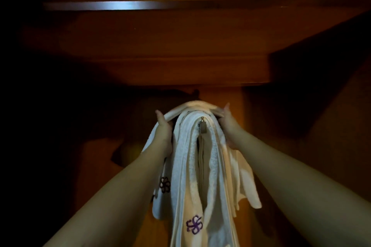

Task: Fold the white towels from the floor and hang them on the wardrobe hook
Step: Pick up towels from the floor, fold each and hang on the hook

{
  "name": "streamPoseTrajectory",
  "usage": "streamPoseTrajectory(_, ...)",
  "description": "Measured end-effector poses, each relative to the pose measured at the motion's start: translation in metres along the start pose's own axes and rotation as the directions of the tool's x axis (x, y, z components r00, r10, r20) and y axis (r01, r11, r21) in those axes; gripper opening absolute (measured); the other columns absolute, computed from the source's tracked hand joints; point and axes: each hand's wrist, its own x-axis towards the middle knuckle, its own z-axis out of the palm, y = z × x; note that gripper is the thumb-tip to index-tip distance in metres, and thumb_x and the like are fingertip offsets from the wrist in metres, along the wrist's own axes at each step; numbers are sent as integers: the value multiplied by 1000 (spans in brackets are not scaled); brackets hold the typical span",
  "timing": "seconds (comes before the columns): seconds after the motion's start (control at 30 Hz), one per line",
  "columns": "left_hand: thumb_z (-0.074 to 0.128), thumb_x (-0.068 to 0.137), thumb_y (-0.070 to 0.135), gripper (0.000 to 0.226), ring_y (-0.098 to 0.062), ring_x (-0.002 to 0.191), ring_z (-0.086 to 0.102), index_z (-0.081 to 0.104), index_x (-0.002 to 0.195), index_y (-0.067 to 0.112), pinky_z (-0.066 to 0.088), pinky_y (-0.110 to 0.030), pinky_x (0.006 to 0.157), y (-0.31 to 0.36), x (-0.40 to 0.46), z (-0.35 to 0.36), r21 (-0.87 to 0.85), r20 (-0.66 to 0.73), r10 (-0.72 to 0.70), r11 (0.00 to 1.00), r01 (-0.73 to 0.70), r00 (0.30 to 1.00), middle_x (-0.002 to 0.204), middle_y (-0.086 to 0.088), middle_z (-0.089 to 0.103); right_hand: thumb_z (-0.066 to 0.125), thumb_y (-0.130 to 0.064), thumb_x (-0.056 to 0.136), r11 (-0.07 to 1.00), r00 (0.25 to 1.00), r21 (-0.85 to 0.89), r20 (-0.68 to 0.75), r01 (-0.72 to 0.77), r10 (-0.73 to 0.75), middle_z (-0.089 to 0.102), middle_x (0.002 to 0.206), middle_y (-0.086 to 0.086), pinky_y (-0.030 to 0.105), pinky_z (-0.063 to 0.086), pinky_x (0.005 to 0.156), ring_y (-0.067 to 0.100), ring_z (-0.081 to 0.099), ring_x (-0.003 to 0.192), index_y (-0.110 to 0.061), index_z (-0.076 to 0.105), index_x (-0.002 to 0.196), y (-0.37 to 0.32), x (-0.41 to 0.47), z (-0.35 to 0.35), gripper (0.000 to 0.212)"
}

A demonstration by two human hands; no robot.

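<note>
- Two white towels share one small hook: the hung towel (180,166) already drapes over the wardrobe hook (203,124) inside the dim wardrobe (160,46), and the folded towel (197,106) is being laid across the top of it, held up by both hands. The biggest risk, as I judge it, is the whole bundle sliding off, because the added weight rests on soft cloth and not on the metal.
- The left hand (163,136) has its grip clamped on the folded towel's left side, thumb up and fingers wrapped under the cloth; the right hand (230,126) presses the right side, thumb raised, though I cannot tell how far its fingers close behind the fabric. If one hand lets go first, the towel could tip toward the other side.
- The right-hand layers (247,182) hang shorter than the left-hand ones, so uneven weight may drag the fold crooked.
- The hook's tip shows between the folds; it could snag a loop of terry.
- Smallest worry: the poor light hides the hook's base, so seating is hard to check.
</note>
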Motion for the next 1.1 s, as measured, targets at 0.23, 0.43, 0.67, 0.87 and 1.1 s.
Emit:
streamPoseTrajectory(0.23,38,97,69,70,-30,93,72,65,125,11,55,-38,82,-17,-8,-1,-113,-89,-93,990,83,992,108,-14,75,42,-45,103,975,958,193,-244,-106,153,75,74,4,32,47,64,24,67,79,-18,70,93,16,1,15,40)
streamPoseTrajectory(0.43,36,100,63,72,-36,121,60,61,133,4,43,-46,111,-34,-17,-2,-67,-122,-86,995,78,989,127,-20,66,48,-32,103,980,953,141,-251,-138,170,57,90,4,28,44,59,18,54,76,-14,56,114,30,-10,15,22)
streamPoseTrajectory(0.67,17,89,83,91,-35,121,61,62,133,17,42,-51,111,-23,-39,-7,20,-21,-90,996,91,996,127,-16,68,26,-66,102,992,983,-13,-141,-125,122,63,133,16,48,43,111,33,60,121,-22,49,143,21,-26,10,65)
streamPoseTrajectory(0.87,24,73,96,108,-34,108,60,53,136,13,49,-45,91,-55,-79,-58,96,-293,-207,965,244,933,121,-20,64,12,-80,93,938,958,-235,-191,-255,213,37,158,17,58,21,121,38,33,146,-21,44,151,48,-81,-14,88)
streamPoseTrajectory(1.1,28,102,62,70,-33,128,53,48,143,9,48,-43,101,-80,-178,-86,231,-156,-309,912,339,938,146,-17,51,14,-64,103,803,932,-474,-211,-360,294,43,155,16,51,26,120,33,38,144,-13,41,152,87,-179,-8,76)
